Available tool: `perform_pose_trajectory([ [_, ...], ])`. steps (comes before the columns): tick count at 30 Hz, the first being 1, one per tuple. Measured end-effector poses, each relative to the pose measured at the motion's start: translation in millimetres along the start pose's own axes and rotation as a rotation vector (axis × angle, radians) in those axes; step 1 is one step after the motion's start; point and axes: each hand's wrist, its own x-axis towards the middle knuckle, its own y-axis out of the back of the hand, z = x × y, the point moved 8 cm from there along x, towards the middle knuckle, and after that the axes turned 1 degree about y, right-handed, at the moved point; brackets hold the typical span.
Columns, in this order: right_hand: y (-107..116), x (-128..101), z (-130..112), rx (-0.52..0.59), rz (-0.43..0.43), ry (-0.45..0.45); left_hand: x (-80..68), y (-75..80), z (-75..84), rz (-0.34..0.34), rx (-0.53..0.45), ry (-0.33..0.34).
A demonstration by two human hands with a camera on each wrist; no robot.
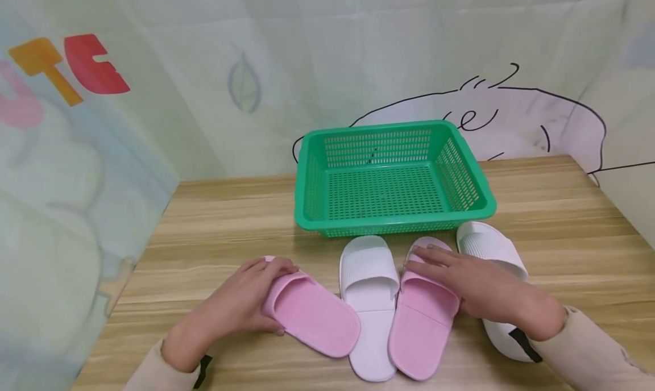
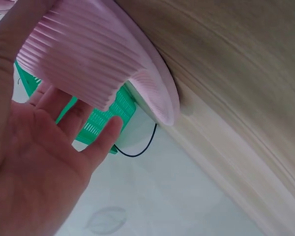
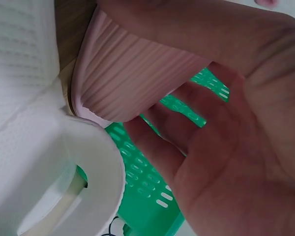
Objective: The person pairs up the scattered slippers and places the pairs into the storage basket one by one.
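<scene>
My left hand (image 1: 235, 303) grips a pink slipper (image 1: 321, 320) around its ribbed strap, thumb on the near side and fingers on the far side. This slipper lies aslant, its heel overlapping a white slipper (image 1: 370, 345). In the left wrist view the fingers reach past the edge of the ribbed strap (image 2: 78, 54). To the right, my right hand (image 1: 476, 280) spans the strap of a second pink slipper (image 1: 422, 334), which lies against that white one. The right wrist view shows thumb and fingers on either side of the strap (image 3: 132, 73). Another white slipper (image 1: 491, 246) is partly hidden under my right forearm.
A green plastic basket (image 1: 394, 223) with mesh sides and nothing in it stands behind the slippers, near the back edge of the wooden table (image 1: 215, 226). A printed cloth (image 1: 204, 67) hangs behind the table and along its left side.
</scene>
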Motion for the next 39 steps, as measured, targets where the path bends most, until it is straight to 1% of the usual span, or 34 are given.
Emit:
perform_pose_trajectory([
  [4, 0, -1, 1, 0.006, 0.017, 0.013, -0.4, -0.6, 0.0, -0.012, -0.001, -0.003],
  [9, 1, -4, 0, -0.008, 0.063, 0.046, -2.0, 0.7, 2.3, -0.003, 0.016, -0.030],
  [15, 3, -5, -1, 0.032, 0.063, 0.027, -2.3, -0.4, 3.6, 0.006, 0.017, -0.048],
  [24, 4, -3, -3, 0.056, 0.089, 0.068, -2.3, 0.6, 1.9, 0.005, 0.015, -0.032],
  [31, 4, -2, -3, 0.061, 0.083, 0.084, 3.4, 1.2, -0.7, -0.041, 0.027, -0.006],
  [35, 4, -3, -2, 0.070, 0.077, 0.068, 4.3, 6.3, -0.8, -0.057, 0.007, -0.003],
  [39, 4, -4, -1, 0.087, 0.066, 0.051, 2.9, 15.9, 1.4, -0.035, -0.022, 0.002],
])
